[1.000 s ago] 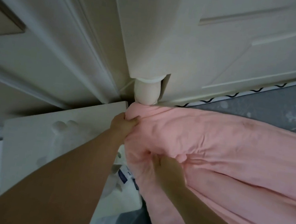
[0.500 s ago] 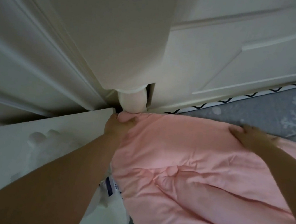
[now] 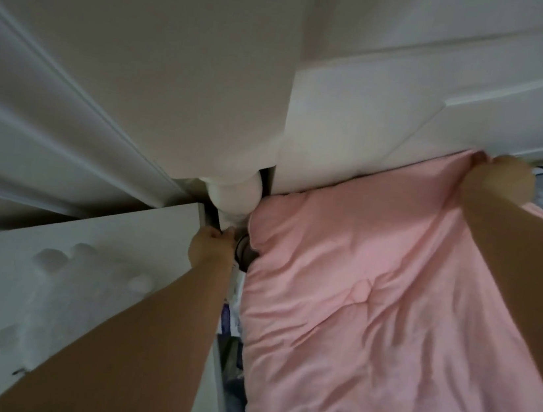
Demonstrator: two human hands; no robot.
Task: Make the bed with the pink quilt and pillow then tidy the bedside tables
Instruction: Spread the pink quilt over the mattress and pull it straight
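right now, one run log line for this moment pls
step: spreading pink quilt | left hand: at bedpost corner, grip unclear | right hand: grips quilt edge by headboard

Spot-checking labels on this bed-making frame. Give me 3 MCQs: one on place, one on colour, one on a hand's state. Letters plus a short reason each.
1. Where is the left hand?
A. flat on the middle of the quilt
B. in the gap between the white bedside table and the bed, below the round white bedpost
C. on the grey sheet

2. What colour is the soft padded quilt?
A. pink
B. blue
C. green

3. What is the right hand doing?
A. hanging free, away from the bedding
B. lying palm up on the bedside table
C. gripping the quilt's top edge by the white headboard

Key: 1 B, the left hand sits in the gap under the bedpost, off the quilt corner. 2 A, the fabric is plainly pink. 3 C, its fingers curl over bunched quilt edge at the headboard.
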